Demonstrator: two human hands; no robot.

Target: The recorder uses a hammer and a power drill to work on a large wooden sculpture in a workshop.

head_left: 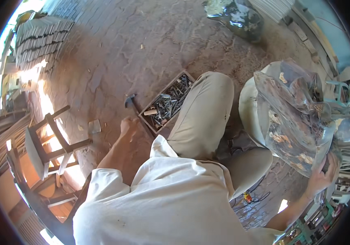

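Observation:
On the left, my left hand [129, 126] hangs with its fingers curled in; what they hold, if anything, is hidden. Right by it lies a hammer [130, 100], its handle running along the side of a wooden box [145, 109]. Loose metal tools and hardware [168, 102] fill the box, too jumbled to tell apart. At the far right, my right hand [324, 173] bends its fingers round the lower edge of clear plastic wrap [297, 126]. The wrap covers a rounded, pale padded piece [250, 108], perhaps a seat.
A wooden chair frame [56, 143] stands at the left, below a stack of thin slats [42, 38]. Another plastic-wrapped bundle [238, 18] sits at the far side of the paved floor [142, 53]. Cables [256, 198] lie behind my folded leg.

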